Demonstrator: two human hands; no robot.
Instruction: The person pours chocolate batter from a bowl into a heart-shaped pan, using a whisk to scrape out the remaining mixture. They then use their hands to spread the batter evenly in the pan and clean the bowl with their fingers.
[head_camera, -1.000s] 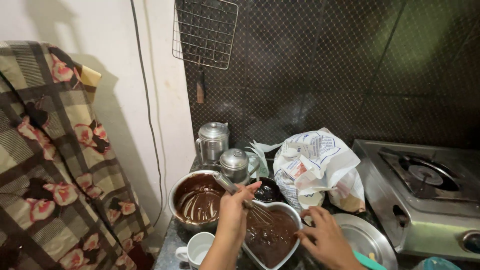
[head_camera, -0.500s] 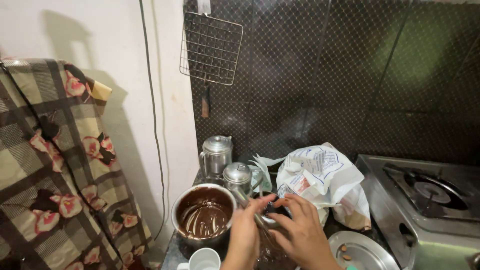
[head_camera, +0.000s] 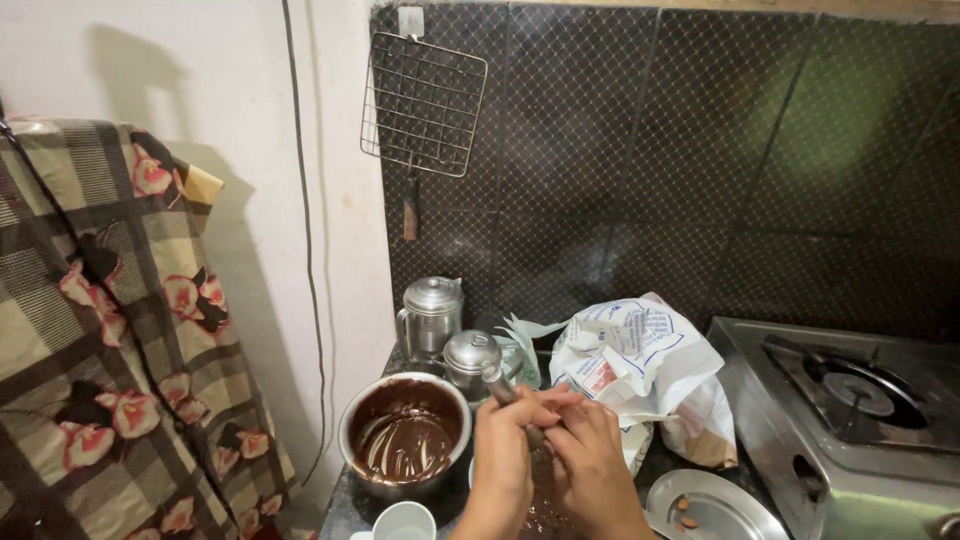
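My left hand (head_camera: 503, 455) and my right hand (head_camera: 597, 468) are pressed together around the metal handle of a whisk (head_camera: 499, 386), which sticks up and to the left between them. Below the hands shows a sliver of dark chocolate batter (head_camera: 545, 515); the pan that holds it is hidden by the hands and cut off by the frame's bottom edge. Just left of my left hand stands a round steel bowl (head_camera: 405, 437) smeared inside with chocolate.
Two lidded steel canisters (head_camera: 432, 312) (head_camera: 470, 354) stand behind the bowl. A white plastic bag (head_camera: 635, 355) lies beside a gas stove (head_camera: 850, 400). A steel plate with a few nuts (head_camera: 710, 508), a white cup (head_camera: 405, 522), a hanging wire rack (head_camera: 425, 100), a checked floral cloth (head_camera: 110, 330) at left.
My right hand left the pan's rim and joined the left hand on the whisk handle. The view tilted upward, so the batter pan dropped mostly out of sight.
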